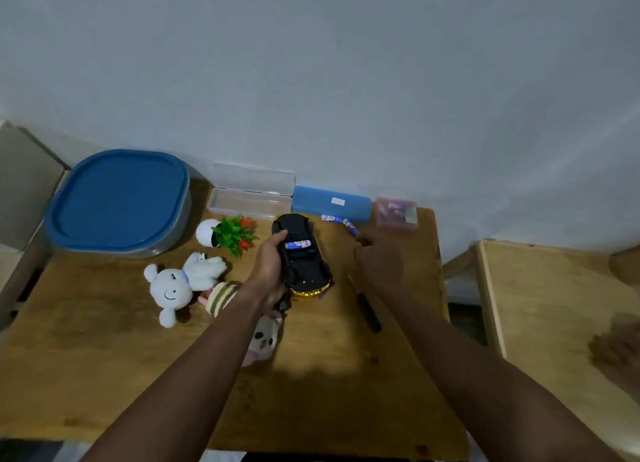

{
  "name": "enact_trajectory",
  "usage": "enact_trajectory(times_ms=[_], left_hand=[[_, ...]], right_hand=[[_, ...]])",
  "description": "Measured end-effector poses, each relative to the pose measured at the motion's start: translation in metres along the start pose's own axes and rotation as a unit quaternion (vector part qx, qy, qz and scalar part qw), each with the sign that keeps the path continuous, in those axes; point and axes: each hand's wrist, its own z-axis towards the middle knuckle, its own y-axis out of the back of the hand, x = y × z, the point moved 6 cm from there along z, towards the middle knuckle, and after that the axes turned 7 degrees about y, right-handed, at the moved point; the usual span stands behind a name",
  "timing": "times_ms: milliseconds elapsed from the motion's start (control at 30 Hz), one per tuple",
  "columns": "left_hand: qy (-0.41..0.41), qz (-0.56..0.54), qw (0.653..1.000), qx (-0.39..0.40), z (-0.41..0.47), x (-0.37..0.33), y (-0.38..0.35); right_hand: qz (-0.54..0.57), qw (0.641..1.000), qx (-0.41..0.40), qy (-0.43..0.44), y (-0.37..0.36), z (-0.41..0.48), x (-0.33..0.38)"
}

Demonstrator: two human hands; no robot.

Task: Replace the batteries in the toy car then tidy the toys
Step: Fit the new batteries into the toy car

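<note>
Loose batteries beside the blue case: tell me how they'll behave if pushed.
The loose batteries are cylinders lying on their sides on the wooden table, so they would probably roll. They look rigid, and their smooth wraps may be slippery.

A single head-worn wide-angle view looks forward and down, close above the wooden table [104, 375], facing the wall [311, 63].

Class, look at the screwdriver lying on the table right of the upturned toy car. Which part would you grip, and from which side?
Grip the screwdriver by its thick black handle, the end nearer the person. It lies flat, thin shaft pointing away, so come from above, fingers across the handle. The right hand on that side seems best placed.
</note>
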Motion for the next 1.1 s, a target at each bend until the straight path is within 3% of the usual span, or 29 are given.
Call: enact_trajectory(times_ms=[267, 367, 533, 667, 800, 900, 1000, 1100], left_hand=[[0.029, -0.021, 0.999, 0.004, 0.02, 0.013, -0.018], [0.031, -0.015, 0.999, 0.002, 0.022, 0.016, -0.018], [0.032, 0.007, 0.999, -0.009, 0.02, 0.017, -0.02], [0.028, 0.024, 0.999, -0.014, 0.018, 0.016, -0.024], [0.018, 0.034, 0.999, 0.006, 0.015, 0.011, -0.031], [0.014, 0.043, 0.999, 0.023, 0.012, 0.01, -0.036], [0.012, 0.046, 0.998, 0.034, 0.011, 0.012, -0.038], [0.013, 0.043, 0.998, 0.037, 0.009, 0.013, -0.037]], right_hand=[[-0.12, 0.984, 0.054, 0.116, -0.019, 0.059, 0.011], [-0.113, 0.984, 0.053, 0.13, -0.023, 0.055, 0.005], [0.08, 0.996, 0.034, 0.022, -0.017, 0.031, -0.016], [0.317, 0.942, 0.11, -0.004, 0.003, 0.003, -0.004], [0.35, 0.931, 0.067, 0.077, 0.028, -0.01, 0.017], [0.297, 0.939, 0.008, 0.172, 0.039, -0.016, 0.031], [0.24, 0.934, 0.007, 0.265, 0.041, -0.025, 0.048], [0.143, 0.906, -0.015, 0.397, 0.038, -0.031, 0.063]])
